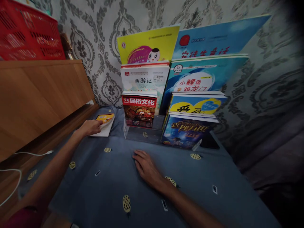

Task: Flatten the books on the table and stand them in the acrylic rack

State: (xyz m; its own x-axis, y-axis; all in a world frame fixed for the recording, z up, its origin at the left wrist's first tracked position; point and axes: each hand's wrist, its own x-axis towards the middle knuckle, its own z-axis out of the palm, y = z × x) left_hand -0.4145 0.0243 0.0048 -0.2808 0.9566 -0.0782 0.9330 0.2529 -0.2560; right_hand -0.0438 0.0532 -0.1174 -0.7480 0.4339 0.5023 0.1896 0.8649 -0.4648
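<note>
Over at the left, my left hand [91, 127] has its fingers closed at the near left edge of a small book [108, 119] with a yellow-orange picture, its index finger reaching onto the page. The book lies on the bed-like blue cloth [90, 196], its right edge curling up; the thumb is hidden. My right hand [147, 167] rests on the cloth with fingers stretched out, holding nothing. Beyond it stands a clear stepped book rack [142, 134] with several upright books, among them a red-topped book [139, 110] and a dark blue book [184, 131].
Wallpaper with a grey pattern rises behind the rack. On the left, a red plastic basket [30, 34] sits atop a wooden cabinet [40, 95]. A white cable [35, 154] trails beside it. A flat black object [210, 141] lies right of the rack.
</note>
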